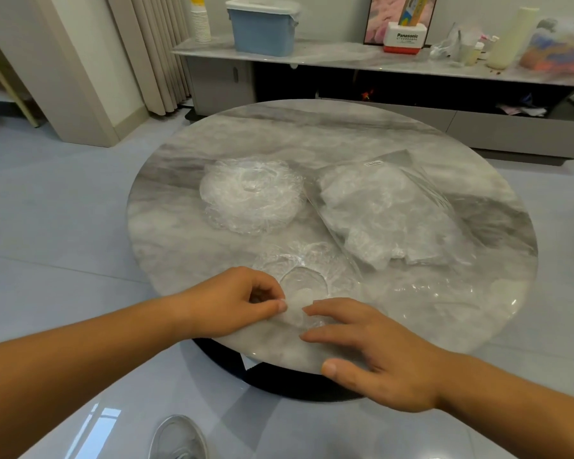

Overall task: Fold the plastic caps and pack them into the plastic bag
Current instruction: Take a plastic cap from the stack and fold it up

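- Two bare forearms reach in from the bottom of the head view, and both hands meet at the near edge of the round marble desk point(312, 127).
- Left hand point(236, 303): its fingers point(279, 304) are curled in, with thumb and forefinger pinching the near rim of a single clear plastic cap point(307, 279).
- Right hand point(378, 352): its fingers point(315, 308) are straight and spread. The forefinger tip touches the same cap just beside the left pinch, the thumb rests at the desk's edge, and the hand grips nothing.
- The cap lies crumpled and partly spread on the desk, just in front of both hands. No clean fold shows in it yet.
- A stack of unfolded caps point(251, 193) sits farther back on the left of the desk, apart from the cap in hand.
- The plastic bag point(388, 210) lies on the right of the desk, already holding a bulk of white folded caps. Its near corner comes close to the loose cap. Which end is open I cannot tell.
- Step in hand, as I judge it: the start of a fold on one cap, with many more waiting in the stack.
- The next move probably calls for the right fingers to pin the film flat while the left hand draws its rim across. The thin, springy plastic will then need pressing so the fold holds before it goes to the bag.
- On the floor below, a grey shoe point(179, 438) shows.
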Motion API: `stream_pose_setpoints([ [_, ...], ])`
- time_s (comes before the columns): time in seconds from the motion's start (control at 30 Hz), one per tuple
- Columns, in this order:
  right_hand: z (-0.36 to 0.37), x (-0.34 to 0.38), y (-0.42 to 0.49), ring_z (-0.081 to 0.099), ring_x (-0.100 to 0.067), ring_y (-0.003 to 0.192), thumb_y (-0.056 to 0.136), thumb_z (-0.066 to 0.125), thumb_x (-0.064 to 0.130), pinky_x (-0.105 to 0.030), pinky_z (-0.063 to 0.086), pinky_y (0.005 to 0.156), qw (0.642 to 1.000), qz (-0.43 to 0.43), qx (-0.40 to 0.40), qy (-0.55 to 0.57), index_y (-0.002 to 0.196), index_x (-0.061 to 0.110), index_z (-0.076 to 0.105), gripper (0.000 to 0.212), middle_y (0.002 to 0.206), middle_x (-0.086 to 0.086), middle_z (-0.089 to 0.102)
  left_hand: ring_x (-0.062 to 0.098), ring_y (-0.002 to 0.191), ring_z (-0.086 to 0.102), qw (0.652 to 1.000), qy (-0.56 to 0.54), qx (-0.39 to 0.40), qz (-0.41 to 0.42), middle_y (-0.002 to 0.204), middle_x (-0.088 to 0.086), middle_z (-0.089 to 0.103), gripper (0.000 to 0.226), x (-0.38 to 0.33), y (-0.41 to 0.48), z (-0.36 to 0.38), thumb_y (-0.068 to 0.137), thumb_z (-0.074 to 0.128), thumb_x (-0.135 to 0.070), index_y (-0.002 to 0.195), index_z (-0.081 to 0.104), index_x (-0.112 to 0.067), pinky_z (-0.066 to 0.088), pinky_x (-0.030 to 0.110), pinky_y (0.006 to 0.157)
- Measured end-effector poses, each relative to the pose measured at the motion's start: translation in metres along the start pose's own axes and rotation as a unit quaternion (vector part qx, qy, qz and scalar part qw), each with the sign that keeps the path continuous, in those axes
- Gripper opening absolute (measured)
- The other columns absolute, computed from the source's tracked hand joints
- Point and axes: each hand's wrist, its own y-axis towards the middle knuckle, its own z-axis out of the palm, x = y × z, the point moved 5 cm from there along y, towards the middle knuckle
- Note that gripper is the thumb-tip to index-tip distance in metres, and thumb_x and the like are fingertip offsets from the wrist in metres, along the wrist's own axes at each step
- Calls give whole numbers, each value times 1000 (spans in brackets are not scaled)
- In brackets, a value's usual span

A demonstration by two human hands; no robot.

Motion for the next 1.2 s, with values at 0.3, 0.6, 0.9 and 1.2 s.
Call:
stream_pose_setpoints([
  [0.3,-6,5,24,37,-2,134,97,19,66,-7,21,108,996,80,-46,-13,145,31,51,67,145,13,49,26,63,65,994,-41,-49,-86,68,-4,72,13,12,8,-11,99,62,-37,92,68,-26,48,40,64],
  [0.6,3,-4,45,0,-14,150,81,-5,75,-37,10,122,982,177,24,-59,132,37,55,88,168,4,3,6,107,47,978,103,-147,-104,114,-12,45,48,18,20,-18,74,80,-56,112,59,-35,42,23,96],
  [0.9,-26,-9,77,5,-2,152,102,36,55,-30,14,117,957,209,-127,156,119,29,67,44,165,8,23,20,138,24,963,145,-156,-167,143,-3,24,100,22,20,-8,74,77,-60,153,24,-30,23,32,115],
  [1.2,-34,-30,100,60,-31,97,108,33,43,-30,46,89,963,214,-121,106,90,-11,69,68,101,-27,65,20,137,28,958,133,-145,-207,143,-3,26,98,28,22,-18,71,80,-60,150,29,-32,28,33,111],
])
